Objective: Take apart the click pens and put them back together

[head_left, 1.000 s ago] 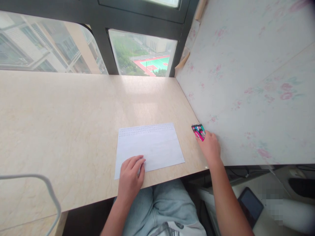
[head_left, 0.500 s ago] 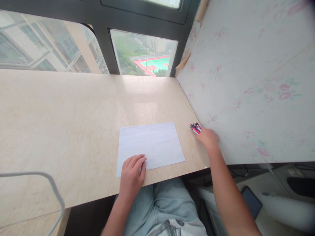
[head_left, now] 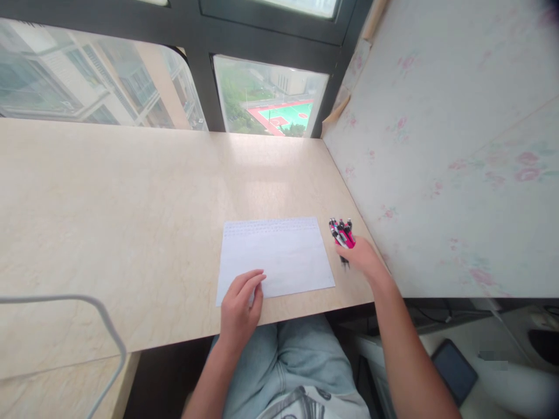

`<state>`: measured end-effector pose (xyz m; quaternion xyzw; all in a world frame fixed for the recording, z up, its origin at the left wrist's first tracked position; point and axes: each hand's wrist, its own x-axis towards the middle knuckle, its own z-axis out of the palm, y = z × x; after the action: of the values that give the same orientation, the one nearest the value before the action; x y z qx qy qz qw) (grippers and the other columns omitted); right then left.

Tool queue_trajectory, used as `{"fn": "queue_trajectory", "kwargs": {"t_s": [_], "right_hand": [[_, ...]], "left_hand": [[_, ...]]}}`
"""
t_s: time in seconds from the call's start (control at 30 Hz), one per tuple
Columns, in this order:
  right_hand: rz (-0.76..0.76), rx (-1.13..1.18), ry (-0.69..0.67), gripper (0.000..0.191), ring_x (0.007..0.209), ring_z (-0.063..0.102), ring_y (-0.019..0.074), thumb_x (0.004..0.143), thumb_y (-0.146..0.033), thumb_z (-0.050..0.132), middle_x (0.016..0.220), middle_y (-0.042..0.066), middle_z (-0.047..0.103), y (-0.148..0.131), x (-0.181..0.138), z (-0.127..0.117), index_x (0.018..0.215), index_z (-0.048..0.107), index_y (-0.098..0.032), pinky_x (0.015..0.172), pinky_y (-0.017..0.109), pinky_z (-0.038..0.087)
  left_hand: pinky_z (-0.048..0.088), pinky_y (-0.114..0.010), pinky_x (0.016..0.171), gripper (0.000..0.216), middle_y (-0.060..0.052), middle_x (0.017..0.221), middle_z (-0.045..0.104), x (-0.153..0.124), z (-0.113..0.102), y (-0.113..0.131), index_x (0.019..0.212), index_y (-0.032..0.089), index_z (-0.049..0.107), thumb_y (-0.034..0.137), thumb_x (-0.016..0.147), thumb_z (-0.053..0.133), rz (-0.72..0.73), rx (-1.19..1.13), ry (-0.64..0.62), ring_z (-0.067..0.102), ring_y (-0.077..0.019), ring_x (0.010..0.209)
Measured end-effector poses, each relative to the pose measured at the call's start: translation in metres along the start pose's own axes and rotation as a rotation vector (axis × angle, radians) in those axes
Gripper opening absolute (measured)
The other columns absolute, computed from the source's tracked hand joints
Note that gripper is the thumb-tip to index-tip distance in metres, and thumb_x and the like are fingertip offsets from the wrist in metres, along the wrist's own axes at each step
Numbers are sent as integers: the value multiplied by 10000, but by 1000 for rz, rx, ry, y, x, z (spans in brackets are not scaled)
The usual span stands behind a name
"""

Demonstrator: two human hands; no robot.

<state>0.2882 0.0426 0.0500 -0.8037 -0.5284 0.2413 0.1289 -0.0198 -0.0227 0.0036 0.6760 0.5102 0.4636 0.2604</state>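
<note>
A bundle of several pens (head_left: 343, 233), black, pink and silver, is gripped in my right hand (head_left: 364, 259) near the desk's right side. Their clip ends point up and away, while thin tips show below my fingers. To the left lies a white sheet of paper (head_left: 279, 253) with lines of small handwriting along its far edge. My left hand (head_left: 241, 299) rests on the sheet's near left corner. Its fingers are loosely bent, the thumb is apart from them, and nothing shows in it.
The pale desk (head_left: 109, 203) reaches back to a dark window frame (head_left: 205, 75). A wall with floral paper (head_left: 437, 163) bounds the right side. At lower left a grey cable (head_left: 107, 326) curves into view. A dark tablet or phone (head_left: 454, 370) lies below, at right.
My right hand has lifted the pens from beside the wall and swung them closer to the paper, now more upright. My left hand stays on the sheet. The view has shifted slightly.
</note>
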Motion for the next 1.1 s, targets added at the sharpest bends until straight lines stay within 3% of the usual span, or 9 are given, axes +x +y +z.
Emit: {"fn": "queue_trajectory", "kwargs": {"t_s": [0.07, 0.13, 0.23, 0.33, 0.4, 0.47, 0.7, 0.87, 1.1], "right_hand": [[-74, 328, -114, 312, 720, 672, 190, 783, -360, 620, 837, 64, 736, -20, -23, 13, 977, 710, -134, 594, 240, 469], [-106, 472, -255, 339, 676, 651, 182, 760, -386, 657, 806, 50, 730, -42, -45, 25, 980, 712, -134, 577, 244, 466], [-221, 487, -379, 249, 721, 648, 188, 765, -349, 649, 794, 29, 724, -72, -71, 39, 912, 708, -157, 627, 253, 476], [-301, 406, -407, 155, 704, 646, 189, 768, -307, 633, 761, 13, 714, -92, -84, 51, 849, 681, -183, 611, 249, 459], [-313, 380, -377, 144, 704, 653, 194, 781, -303, 625, 773, 18, 720, -100, -87, 57, 870, 666, -198, 602, 248, 452], [-321, 357, -338, 157, 736, 666, 207, 795, -301, 620, 820, 37, 734, -104, -89, 61, 912, 660, -205, 624, 257, 455], [-389, 228, -291, 254, 840, 682, 244, 816, -283, 617, 909, 61, 749, -117, -89, 56, 1058, 674, -230, 715, 292, 468], [-464, 285, -305, 170, 763, 668, 203, 837, -280, 593, 834, 23, 738, -124, -89, 54, 961, 694, -224, 671, 270, 454], [-357, 458, -331, 290, 723, 652, 195, 794, -369, 657, 810, 34, 728, -118, -81, 70, 1006, 709, -179, 666, 285, 488]], "left_hand": [[502, -418, 964, 183, -77, 1134, 700, 2, 4, 14, 1039, 232, 693, 206, 906, 570, -210, -228, 27, 650, -236, 1057], [518, -414, 946, 234, -87, 1176, 688, 5, 13, 31, 1126, 229, 663, 282, 910, 590, -455, -576, 1, 655, -246, 1072], [482, -415, 1000, 339, -107, 1298, 638, 9, 31, 50, 1212, 218, 626, 349, 900, 615, -687, -1042, -16, 596, -268, 1197], [489, -389, 971, 334, -108, 1164, 702, 11, 44, 53, 1087, 175, 683, 429, 877, 628, -822, -1248, 111, 619, -272, 1151], [493, -360, 955, 294, -86, 1070, 731, 10, 46, 50, 1009, 170, 701, 405, 832, 684, -883, -1287, 241, 642, -259, 1107], [499, -344, 936, 276, -67, 1047, 740, 9, 45, 47, 1015, 179, 699, 371, 817, 706, -934, -1316, 284, 662, -244, 1066], [530, -304, 861, 285, -46, 1103, 728, 9, 37, 40, 1096, 202, 669, 319, 838, 690, -969, -1380, 295, 683, -210, 1008], [550, -288, 796, 295, -49, 1021, 733, 12, 30, 36, 1073, 201, 660, 287, 800, 728, -918, -1323, 286, 689, -211, 967], [545, -262, 658, 369, -84, 1105, 697, 13, 6, 14, 1073, 188, 622, 225, 740, 775, -870, -1098, 323, 656, -126, 732]]}}
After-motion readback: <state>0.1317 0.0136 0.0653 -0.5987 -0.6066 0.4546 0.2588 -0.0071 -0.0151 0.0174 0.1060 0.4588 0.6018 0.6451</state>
